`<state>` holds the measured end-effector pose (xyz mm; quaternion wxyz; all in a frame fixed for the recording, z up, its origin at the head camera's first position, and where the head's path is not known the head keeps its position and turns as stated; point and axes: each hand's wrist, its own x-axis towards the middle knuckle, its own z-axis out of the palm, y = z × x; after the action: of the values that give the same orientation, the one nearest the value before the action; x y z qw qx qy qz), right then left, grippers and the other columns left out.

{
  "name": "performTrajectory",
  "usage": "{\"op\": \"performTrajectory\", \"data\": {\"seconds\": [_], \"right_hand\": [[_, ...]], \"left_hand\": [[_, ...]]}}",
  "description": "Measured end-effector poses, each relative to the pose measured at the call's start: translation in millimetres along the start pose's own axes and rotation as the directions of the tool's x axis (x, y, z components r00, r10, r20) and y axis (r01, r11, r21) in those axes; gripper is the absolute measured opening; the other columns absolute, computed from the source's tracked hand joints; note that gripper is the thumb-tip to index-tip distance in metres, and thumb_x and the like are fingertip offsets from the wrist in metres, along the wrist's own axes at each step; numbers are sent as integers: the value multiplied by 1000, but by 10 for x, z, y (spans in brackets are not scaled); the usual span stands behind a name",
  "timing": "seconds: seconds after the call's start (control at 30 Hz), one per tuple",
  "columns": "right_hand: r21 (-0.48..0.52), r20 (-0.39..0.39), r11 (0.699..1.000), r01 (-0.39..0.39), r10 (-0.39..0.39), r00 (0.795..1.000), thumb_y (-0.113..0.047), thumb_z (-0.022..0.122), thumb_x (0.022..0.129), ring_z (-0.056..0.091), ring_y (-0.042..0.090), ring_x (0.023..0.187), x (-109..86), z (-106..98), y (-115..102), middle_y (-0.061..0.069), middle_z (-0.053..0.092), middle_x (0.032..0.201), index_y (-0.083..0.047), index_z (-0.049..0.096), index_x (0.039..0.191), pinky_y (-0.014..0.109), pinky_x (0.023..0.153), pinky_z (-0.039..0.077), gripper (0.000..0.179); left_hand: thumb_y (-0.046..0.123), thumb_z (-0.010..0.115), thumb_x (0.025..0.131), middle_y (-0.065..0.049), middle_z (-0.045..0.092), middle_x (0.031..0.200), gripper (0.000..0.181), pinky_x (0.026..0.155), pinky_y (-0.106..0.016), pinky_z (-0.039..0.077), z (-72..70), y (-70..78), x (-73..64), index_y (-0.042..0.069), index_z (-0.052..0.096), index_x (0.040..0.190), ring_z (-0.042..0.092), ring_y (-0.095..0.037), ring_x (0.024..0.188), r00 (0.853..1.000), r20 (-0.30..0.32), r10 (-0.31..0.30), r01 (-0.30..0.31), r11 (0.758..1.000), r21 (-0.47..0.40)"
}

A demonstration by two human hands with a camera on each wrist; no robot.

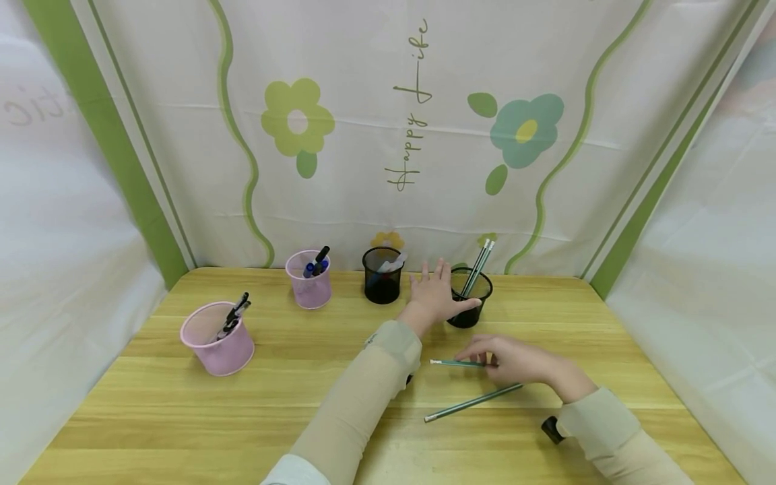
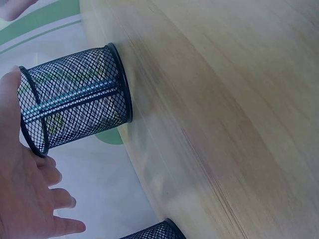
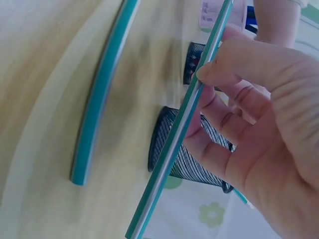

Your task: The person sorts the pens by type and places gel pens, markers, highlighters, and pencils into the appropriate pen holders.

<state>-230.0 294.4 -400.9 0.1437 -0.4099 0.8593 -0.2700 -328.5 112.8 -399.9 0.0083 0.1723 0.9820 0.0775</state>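
Note:
My left hand (image 1: 433,300) lies at the black mesh pen cup (image 1: 467,318) at the back right, its fingers spread and its thumb across the rim. In the left wrist view this cup (image 2: 79,97) stands beside the palm, with pencils showing through the mesh. Two pencils (image 1: 479,268) lean out of its top. My right hand (image 1: 521,360) pinches a green striped pencil (image 3: 167,159) between thumb and fingers, in front of the cup. On the table below it lies a second green pencil (image 1: 473,403), its white eraser end pointing left.
Another black mesh cup (image 1: 382,286) holding pale pens stands left of my left hand. Farther left are two pink cups, one (image 1: 312,293) at the back with blue and black pens, one (image 1: 225,353) nearer with black pens. A printed curtain (image 1: 364,135) hangs behind the wooden table (image 1: 285,411).

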Motion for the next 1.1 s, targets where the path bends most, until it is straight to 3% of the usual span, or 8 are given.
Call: {"op": "performTrajectory", "data": {"seconds": [0.17,0.4,0.6,0.77,0.93,1.1], "right_hand": [[8,-35,1000,-27,27,999,18,60,86,61,19,89,-46,-87,-41,2,66,110,-7,70,131,29,69,56,52],[-3,-57,999,-38,38,998,15,58,88,63,28,91,-98,-169,-29,0,64,115,-10,68,135,31,71,57,54],[-10,-96,999,-32,31,995,14,60,89,61,19,90,-134,-243,-26,-2,65,116,-13,67,136,29,70,56,55],[-9,-155,1000,-15,13,988,16,61,88,57,11,88,-174,-329,-19,-6,62,107,-11,67,136,30,71,57,56],[-20,-245,1000,3,-8,970,15,64,88,58,10,88,-195,-378,8,-8,61,102,-7,66,134,30,73,58,52],[-9,-368,1000,-9,5,930,15,65,89,59,13,92,-192,-394,39,-3,63,105,-5,65,135,31,77,59,50]], "left_hand": [[89,35,87,-5,10,172,112,121,-58,22,2,-4,-2,14,12,166,11,-35,156,1000,1,3,-3,1000,-7],[90,35,86,-5,11,172,113,121,-57,22,14,-5,3,14,12,166,12,-35,156,1000,-4,-1,1,1000,-4],[90,36,86,-5,11,172,113,121,-58,21,15,-2,5,14,12,166,11,-35,156,1000,-2,-3,3,1000,-14],[90,36,86,-4,11,172,112,121,-57,21,9,5,7,15,12,167,10,-35,156,1000,2,-7,7,1000,-20],[90,36,86,-4,11,172,113,121,-58,21,-19,11,-12,14,13,166,9,-35,156,1000,8,-11,11,1000,-22],[88,37,87,-3,11,172,111,120,-58,23,-20,12,-18,14,13,166,9,-35,156,1000,9,-17,18,1000,-8]]}}
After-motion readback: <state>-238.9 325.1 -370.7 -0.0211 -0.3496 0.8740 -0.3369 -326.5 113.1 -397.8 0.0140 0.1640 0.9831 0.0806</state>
